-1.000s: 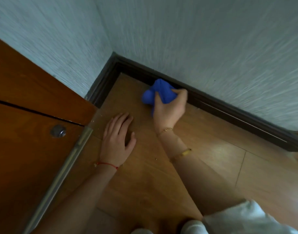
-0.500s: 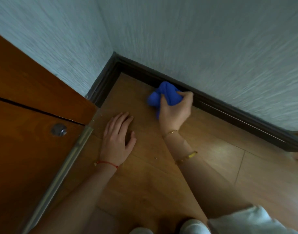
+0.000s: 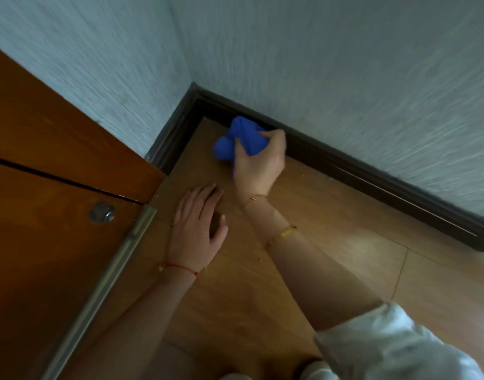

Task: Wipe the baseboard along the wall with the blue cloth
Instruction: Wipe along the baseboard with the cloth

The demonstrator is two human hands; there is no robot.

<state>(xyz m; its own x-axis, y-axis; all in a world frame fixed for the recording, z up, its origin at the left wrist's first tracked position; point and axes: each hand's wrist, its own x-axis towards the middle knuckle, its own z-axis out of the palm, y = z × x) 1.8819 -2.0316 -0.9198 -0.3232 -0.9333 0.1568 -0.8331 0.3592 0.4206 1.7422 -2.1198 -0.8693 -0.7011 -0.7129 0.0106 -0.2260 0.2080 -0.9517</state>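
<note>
A dark brown baseboard point(image 3: 372, 176) runs along the foot of the pale textured wall and turns at the corner. My right hand point(image 3: 260, 163) is shut on a bunched blue cloth point(image 3: 243, 138), pressing it against the baseboard a short way right of the corner. My left hand point(image 3: 199, 229) lies flat on the wooden floor, fingers apart, just below and left of the right hand. Part of the cloth is hidden under my fingers.
A brown wooden door point(image 3: 43, 215) with a round metal fitting point(image 3: 101, 212) stands at the left, with a metal threshold strip point(image 3: 109, 270) along its foot. Small crumbs lie on the wooden floor point(image 3: 345, 256). White fabric point(image 3: 394, 344) shows at bottom right.
My right hand has slid the blue cloth leftward along the baseboard toward the corner, after a short move right. The left hand has stayed planted on the floor.
</note>
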